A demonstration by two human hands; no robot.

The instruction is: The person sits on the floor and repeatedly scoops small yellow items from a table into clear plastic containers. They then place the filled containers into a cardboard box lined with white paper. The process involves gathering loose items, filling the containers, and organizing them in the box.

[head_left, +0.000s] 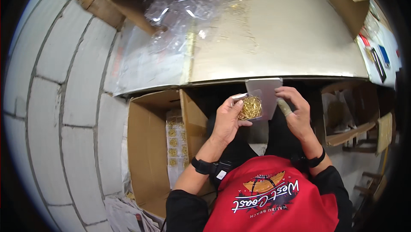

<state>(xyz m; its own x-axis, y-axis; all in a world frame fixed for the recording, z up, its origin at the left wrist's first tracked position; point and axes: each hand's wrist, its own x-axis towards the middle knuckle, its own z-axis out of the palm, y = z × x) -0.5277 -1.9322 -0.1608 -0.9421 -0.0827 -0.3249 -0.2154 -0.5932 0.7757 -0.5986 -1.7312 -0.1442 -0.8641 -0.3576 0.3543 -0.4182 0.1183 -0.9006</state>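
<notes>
Your left hand (227,118) grasps a small clear plastic bag of gold-coloured metal clips (249,107), held over your lap at the table edge. Your right hand (295,112) pinches the bag's grey flat card (265,93). Finished bags already stand stacked in the open brown cardboard box (147,155); this one is not yet boxed.

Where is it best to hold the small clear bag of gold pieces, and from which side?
Probably the clear bag's lower left edge, from the left, as the left hand grips it now. The gold pieces bulge mid-bag, and the right hand works its open top with a grey card.
</notes>
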